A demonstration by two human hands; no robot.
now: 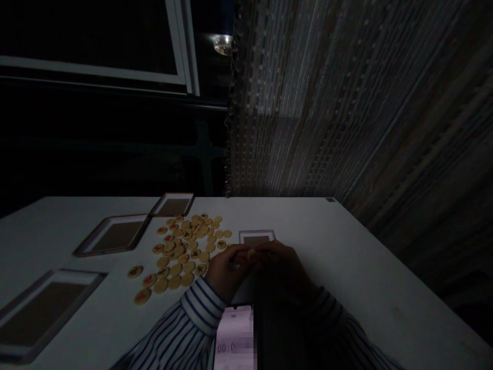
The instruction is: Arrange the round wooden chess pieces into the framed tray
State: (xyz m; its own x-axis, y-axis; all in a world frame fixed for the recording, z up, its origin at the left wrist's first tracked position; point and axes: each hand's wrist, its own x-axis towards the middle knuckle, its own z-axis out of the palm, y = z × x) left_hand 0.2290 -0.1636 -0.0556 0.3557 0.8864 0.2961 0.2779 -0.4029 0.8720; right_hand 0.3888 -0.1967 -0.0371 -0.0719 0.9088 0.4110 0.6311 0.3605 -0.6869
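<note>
My left hand (228, 271) and my right hand (287, 259) meet in front of me, low over the white table. Between the left fingertips shows a small pale edge, apparently a Chinese chess piece (251, 253). The right fingers are closed and reach to the same spot; shadow hides what is in them. Just left of my hands lies a loose spread of round wooden Chinese chess pieces (176, 269), some overlapping. Several show red or black characters, others are blank side up. Right behind my hands is a small shallow tray (256, 232), partly covered by them.
More shallow trays with brown bottoms stand on the left: a near one (82, 272), a middle one (103, 252) and a far one (179, 195). A lit phone (233, 331) with timer digits is between my forearms. A bead curtain (292, 103) hangs behind the table (358, 277). The room is dim.
</note>
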